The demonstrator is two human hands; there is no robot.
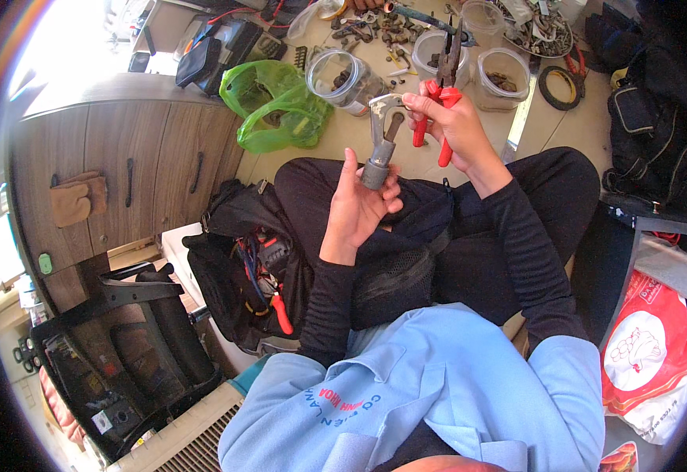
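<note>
One hooked metal tool, red-handled pliers

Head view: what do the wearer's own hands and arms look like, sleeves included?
The left hand and right hand are ungloved. Long, close-fitting black sleeves, visibly creased, emerge from the shorter, wider sleeves of a light-blue top.

left grip: C-shaped metal tool | right grip: red-handled pliers | green bag beside clear tub

The pliers have red handles; left of them are a grey pipe cutter, a green plastic bag and brown wood-striped doors.
</note>
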